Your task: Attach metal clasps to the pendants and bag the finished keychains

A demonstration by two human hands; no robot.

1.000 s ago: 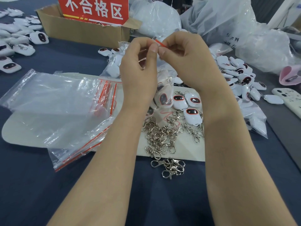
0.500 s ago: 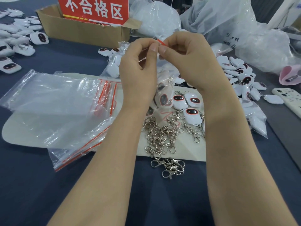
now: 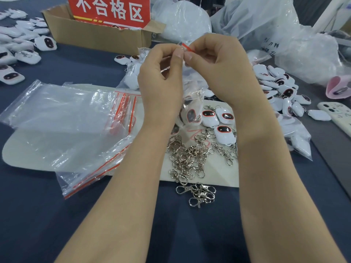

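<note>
My left hand [image 3: 161, 80] and my right hand [image 3: 222, 73] are raised together above the table. Both pinch the red-striped top edge of a small clear zip bag [image 3: 191, 103] that hangs between them. A white pendant with a dark face shows through the bag's lower part. Under the hands, three white pendants [image 3: 224, 128] lie on a pale mat [image 3: 214, 173]. A heap of silver metal clasps [image 3: 191, 158] lies on the mat, and a few more clasps [image 3: 199, 192] lie just off its front edge.
A stack of empty clear zip bags [image 3: 62, 126] lies to the left. A cardboard box [image 3: 98, 37] with a red sign stands at the back. White pendants [image 3: 20, 44] are scattered far left, more pendants [image 3: 281, 86] at right. A phone [image 3: 338, 114] lies far right.
My two hands stay at the bag's top edge with only small finger shifts; the bag with its pendant hangs a little lower and steadier.
</note>
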